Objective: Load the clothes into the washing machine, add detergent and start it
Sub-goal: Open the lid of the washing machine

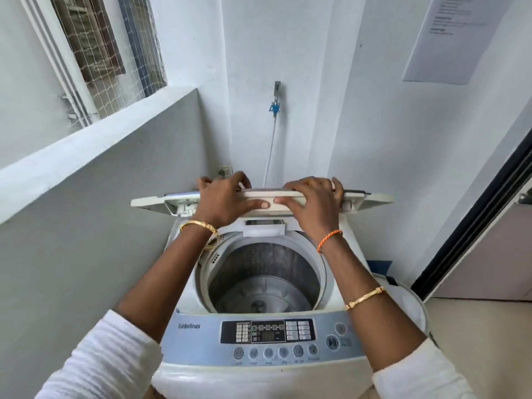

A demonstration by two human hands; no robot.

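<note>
A white top-loading washing machine (260, 375) stands below me with a blue control panel (264, 338) at its front. Its folding lid (149, 201) is raised and folded at the back. My left hand (226, 198) and my right hand (312, 200) both grip the lid's front edge, thumbs nearly touching in the middle. The steel drum (264, 280) is open and holds no clothes. No clothes or detergent show in view.
A grey half wall (86, 226) runs close along the machine's left side, under a netted window (109, 50). A tap with a hose (275, 108) hangs on the back wall. A white round container (408, 300) sits to the right, near a dark door frame (472, 226).
</note>
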